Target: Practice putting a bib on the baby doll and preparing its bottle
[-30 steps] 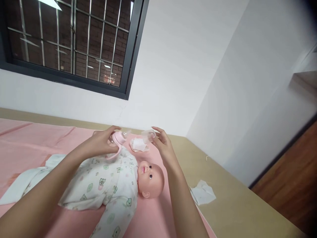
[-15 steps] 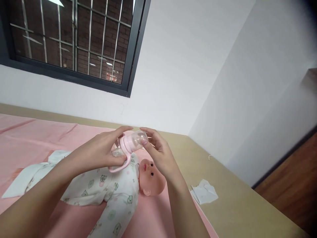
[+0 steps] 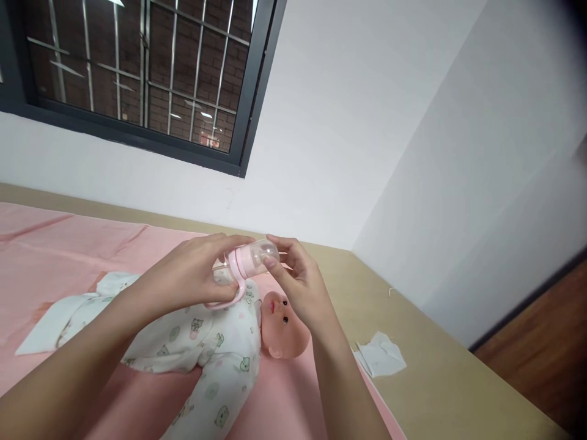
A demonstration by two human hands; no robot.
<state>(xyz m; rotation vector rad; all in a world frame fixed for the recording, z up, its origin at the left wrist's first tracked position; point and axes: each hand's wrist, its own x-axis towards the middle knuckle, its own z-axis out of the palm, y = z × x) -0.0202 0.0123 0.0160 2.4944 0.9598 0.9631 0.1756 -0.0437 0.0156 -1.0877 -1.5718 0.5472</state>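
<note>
A baby doll [image 3: 279, 324] in a white printed sleepsuit lies on its back on a pink sheet [image 3: 68, 244], head to the right. Above its chest my left hand [image 3: 188, 278] grips a pink baby bottle [image 3: 238, 269] by its body, with the pink handle hanging below. My right hand [image 3: 298, 284] pinches the clear cap [image 3: 263, 250] that sits over the bottle's top. Both hands hover just over the doll without touching it.
A crumpled white tissue [image 3: 380, 357] lies on the beige surface [image 3: 435, 379] to the right of the sheet. White walls meet in a corner behind. A barred dark window [image 3: 137, 67] is at the upper left. Wooden floor [image 3: 541, 348] shows at the far right.
One second ago my right hand held the clear cap apart from the bottle. The hands came together and the cap now sits on the bottle's top. The view shifted slightly.
</note>
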